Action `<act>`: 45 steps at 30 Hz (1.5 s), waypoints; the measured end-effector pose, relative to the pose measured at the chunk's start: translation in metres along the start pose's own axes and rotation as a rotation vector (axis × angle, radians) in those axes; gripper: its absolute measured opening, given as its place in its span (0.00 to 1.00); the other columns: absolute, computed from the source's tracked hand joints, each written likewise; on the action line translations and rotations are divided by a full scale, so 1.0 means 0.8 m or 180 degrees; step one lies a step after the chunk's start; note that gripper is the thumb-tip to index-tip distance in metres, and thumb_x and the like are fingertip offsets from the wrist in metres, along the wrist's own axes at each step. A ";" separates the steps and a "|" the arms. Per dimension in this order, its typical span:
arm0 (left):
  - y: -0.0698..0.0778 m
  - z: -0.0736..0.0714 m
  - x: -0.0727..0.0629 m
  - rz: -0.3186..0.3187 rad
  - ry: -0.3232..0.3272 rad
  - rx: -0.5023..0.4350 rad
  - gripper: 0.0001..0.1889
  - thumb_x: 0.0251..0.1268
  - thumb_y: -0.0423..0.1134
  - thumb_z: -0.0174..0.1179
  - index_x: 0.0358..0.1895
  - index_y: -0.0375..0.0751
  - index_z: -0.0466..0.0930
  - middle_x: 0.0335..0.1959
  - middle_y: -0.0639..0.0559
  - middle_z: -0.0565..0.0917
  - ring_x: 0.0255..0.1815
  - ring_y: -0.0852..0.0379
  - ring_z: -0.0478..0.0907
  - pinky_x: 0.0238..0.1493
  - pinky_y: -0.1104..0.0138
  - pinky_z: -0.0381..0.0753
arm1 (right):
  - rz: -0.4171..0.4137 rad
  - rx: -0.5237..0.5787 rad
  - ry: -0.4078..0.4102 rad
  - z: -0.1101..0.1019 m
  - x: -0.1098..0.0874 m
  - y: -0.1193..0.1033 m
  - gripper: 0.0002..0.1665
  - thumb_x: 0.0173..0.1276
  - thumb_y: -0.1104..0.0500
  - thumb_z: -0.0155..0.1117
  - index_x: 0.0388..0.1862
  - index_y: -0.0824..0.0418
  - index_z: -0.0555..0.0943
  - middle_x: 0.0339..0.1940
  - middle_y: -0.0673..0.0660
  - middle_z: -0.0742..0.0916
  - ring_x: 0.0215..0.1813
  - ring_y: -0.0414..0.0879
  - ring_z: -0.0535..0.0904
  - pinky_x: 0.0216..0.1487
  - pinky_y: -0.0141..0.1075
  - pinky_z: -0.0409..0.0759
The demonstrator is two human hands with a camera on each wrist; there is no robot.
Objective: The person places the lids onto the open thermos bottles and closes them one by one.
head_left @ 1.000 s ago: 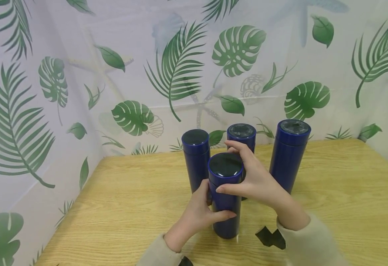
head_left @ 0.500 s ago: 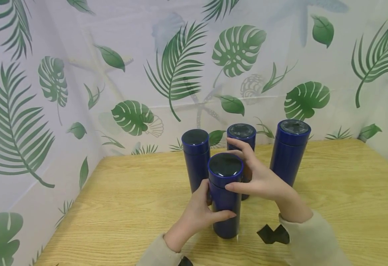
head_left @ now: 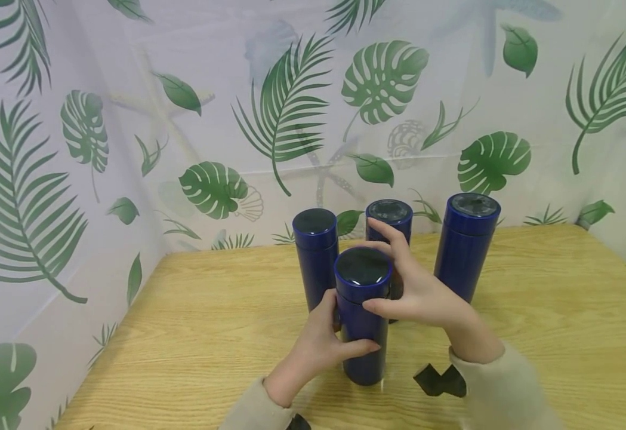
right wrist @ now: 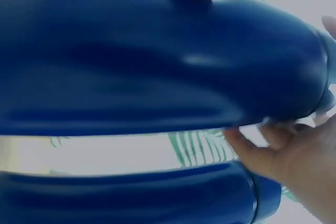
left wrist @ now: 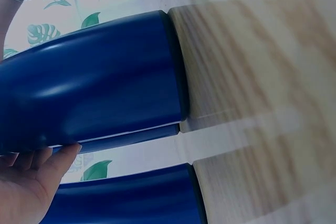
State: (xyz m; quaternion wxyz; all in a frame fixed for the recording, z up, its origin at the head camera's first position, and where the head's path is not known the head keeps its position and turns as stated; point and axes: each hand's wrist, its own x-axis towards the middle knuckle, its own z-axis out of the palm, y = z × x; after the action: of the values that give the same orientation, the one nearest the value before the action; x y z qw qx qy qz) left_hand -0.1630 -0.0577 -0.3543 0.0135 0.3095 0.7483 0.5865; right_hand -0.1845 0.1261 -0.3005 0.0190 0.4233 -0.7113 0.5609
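A dark blue thermos (head_left: 363, 325) with a glossy black-topped lid (head_left: 363, 267) stands upright on the table. My left hand (head_left: 318, 340) grips its body from the left, thumb across the front. Round the lid from the right curves my right hand (head_left: 425, 292), its thumb at the lid's lower edge and its index finger raised behind. The lid looks seated on the body. In the left wrist view the thermos side (left wrist: 105, 77) fills much of the frame. The right wrist view shows fingers (right wrist: 278, 150) by the lid end; some finger contact is hidden.
Three similar blue thermoses stand behind: one at back left (head_left: 315, 263), one at back middle (head_left: 389, 212) partly covered by my right hand, one at right (head_left: 465, 257). The wooden table (head_left: 210, 334) meets a leaf-print cloth backdrop (head_left: 313, 119).
My right thumb has slid rightward along the lid's front edge and the index finger has lifted slightly, mostly in the first half second. Left hand and thermos stay in place.
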 end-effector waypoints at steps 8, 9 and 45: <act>-0.033 0.001 0.004 0.0080 -0.0023 -0.0030 0.38 0.43 0.34 0.69 0.58 0.43 0.57 0.53 0.50 0.70 0.49 0.58 0.72 0.48 0.66 0.72 | 0.0163 -0.0005 0.0159 0.001 0.001 0.001 0.60 0.50 0.70 0.67 0.69 0.51 0.38 0.54 0.66 0.69 0.50 0.50 0.73 0.45 0.43 0.74; -0.034 0.001 0.004 0.0110 -0.0026 -0.0033 0.37 0.43 0.34 0.69 0.58 0.44 0.57 0.53 0.51 0.70 0.49 0.58 0.72 0.48 0.66 0.72 | 0.0260 -0.0156 0.0249 0.003 0.001 -0.001 0.60 0.48 0.69 0.69 0.69 0.50 0.39 0.54 0.64 0.69 0.50 0.50 0.73 0.45 0.44 0.74; -0.014 0.000 0.002 -0.0023 -0.0004 0.0036 0.36 0.42 0.28 0.68 0.57 0.37 0.58 0.52 0.46 0.71 0.48 0.55 0.73 0.47 0.66 0.72 | -0.0007 0.0310 0.0064 0.000 0.001 0.005 0.55 0.53 0.68 0.66 0.69 0.55 0.39 0.58 0.62 0.66 0.55 0.52 0.70 0.50 0.45 0.71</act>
State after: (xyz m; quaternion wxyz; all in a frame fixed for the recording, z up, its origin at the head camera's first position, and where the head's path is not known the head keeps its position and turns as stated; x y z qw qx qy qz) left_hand -0.1691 -0.0587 -0.3633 0.0143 0.3072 0.7528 0.5820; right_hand -0.1878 0.1254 -0.3033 0.0062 0.4188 -0.6824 0.5991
